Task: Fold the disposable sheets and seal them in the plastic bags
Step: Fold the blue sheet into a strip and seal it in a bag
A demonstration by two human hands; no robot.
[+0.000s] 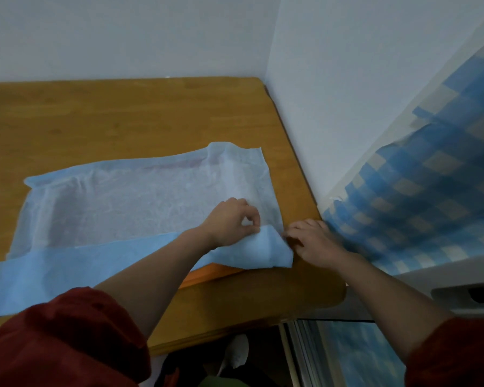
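One disposable sheet (pixel 140 196) is lying on one wooden table (pixel 123 115). Two hands are showing, a left hand (pixel 229 222) and a right hand (pixel 315 244); two red sleeves (pixel 67 336) are showing, and one blue checked cloth (pixel 417 191) is hanging at the right

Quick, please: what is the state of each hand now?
Left hand: pinches the sheet edge.
Right hand: at the sheet's corner; grip cannot be told.
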